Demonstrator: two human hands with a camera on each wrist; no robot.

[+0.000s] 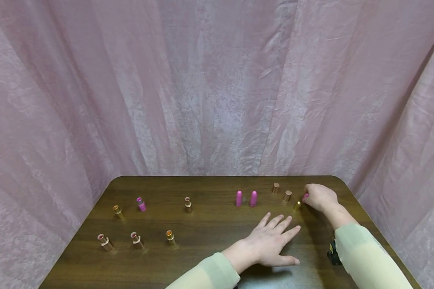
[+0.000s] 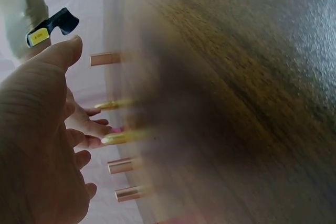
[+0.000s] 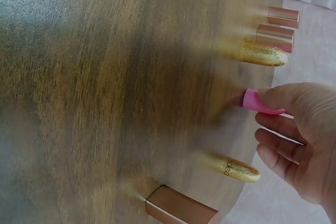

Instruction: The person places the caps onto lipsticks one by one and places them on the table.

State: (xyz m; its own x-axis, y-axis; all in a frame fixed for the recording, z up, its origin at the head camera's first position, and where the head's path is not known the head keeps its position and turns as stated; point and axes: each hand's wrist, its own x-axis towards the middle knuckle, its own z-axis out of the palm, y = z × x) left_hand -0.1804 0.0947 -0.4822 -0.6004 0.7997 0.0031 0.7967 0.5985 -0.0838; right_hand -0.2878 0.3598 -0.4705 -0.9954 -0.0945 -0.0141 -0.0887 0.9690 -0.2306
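My right hand (image 1: pixel 320 196) pinches a pink lipstick cap (image 3: pixel 254 100) between thumb and index finger at the table's right side; I cannot tell whether the cap touches the table. Gold lipstick caps stand on both sides of it, one bare-looking (image 3: pixel 265 54) and one with dark lettering (image 3: pixel 241 169). My left hand (image 1: pixel 269 243) is spread palm down over the middle right of the table, fingers straight and holding nothing. Just beyond its fingertips stand two pink lipstick caps (image 1: pixel 253 198).
Rose-gold caps (image 1: pixel 287 196) stand near the back edge, and a larger one (image 3: pixel 181 205) sits nearer the right wrist camera. Uncapped lipstick tubes stand at the left: gold (image 1: pixel 170 237), rose-gold (image 1: pixel 136 241) and pink (image 1: pixel 141 204). A pink curtain (image 1: pixel 217 88) hangs behind the wooden table (image 1: pixel 202 265).
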